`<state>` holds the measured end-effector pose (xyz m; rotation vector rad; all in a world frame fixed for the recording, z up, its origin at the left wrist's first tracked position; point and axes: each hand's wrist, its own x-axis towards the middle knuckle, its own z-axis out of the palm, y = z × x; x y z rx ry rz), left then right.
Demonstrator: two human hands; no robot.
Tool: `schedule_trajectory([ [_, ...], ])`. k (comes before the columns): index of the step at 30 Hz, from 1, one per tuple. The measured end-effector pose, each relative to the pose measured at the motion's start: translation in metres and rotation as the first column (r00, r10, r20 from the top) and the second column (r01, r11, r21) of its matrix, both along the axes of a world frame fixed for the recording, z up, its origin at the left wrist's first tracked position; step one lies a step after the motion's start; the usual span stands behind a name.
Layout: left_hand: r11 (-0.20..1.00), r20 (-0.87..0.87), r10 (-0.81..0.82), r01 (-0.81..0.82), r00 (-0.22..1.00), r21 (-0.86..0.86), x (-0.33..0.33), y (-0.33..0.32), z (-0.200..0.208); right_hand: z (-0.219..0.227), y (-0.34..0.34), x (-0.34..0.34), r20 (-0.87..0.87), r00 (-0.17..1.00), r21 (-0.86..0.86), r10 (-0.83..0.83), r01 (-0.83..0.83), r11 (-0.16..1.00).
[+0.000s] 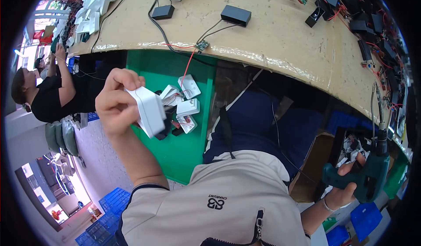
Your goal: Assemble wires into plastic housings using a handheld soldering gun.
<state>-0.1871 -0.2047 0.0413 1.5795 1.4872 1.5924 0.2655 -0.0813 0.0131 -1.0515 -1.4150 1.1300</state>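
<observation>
At left, the left hand pinches a white casing, partly hiding dark parts; near right, the right hand wraps a green drill, fingers partly hidden.

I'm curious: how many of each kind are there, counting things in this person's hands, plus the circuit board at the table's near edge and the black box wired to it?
White plastic box-shaped case, in the left hand: 1
Dark green power drill, in the right hand: 1
Small green circuit board: 1
Black rectangular box: 1
Total: 4
</observation>
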Motion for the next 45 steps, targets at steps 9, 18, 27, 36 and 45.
schedule_trajectory([
  [9, 0.842, -0.364, 0.253, -0.39, 0.896, -0.374, -0.057, 0.005, -0.041, 0.002, 0.008, -0.008, 0.0, 1.0, 0.102, 0.024, -0.024, 0.994],
  [18, 0.986, -0.677, 0.132, -0.165, 0.724, 0.016, 0.001, 0.187, 0.04, -0.001, 0.018, -0.017, -0.127, 0.989, 0.09, 0.076, -0.065, 0.994],
  [27, 0.662, -0.893, -0.008, -0.668, 0.449, -0.341, -0.086, 0.351, 0.006, -0.012, 0.029, -0.008, -0.057, 0.998, 0.076, -0.015, 0.019, 0.997],
  [36, 0.794, -0.528, 0.287, -0.507, 0.8, -0.336, -0.086, 0.296, 0.074, -0.016, 0.041, 0.0, -0.083, 0.996, 0.051, -0.023, 0.027, 0.998],
  [45, 0.755, -0.219, -0.608, 0.472, 0.763, -0.455, 0.114, 0.19, 0.028, -0.013, 0.039, -0.01, -0.149, 0.988, 0.053, -0.03, 0.039, 0.998],
])
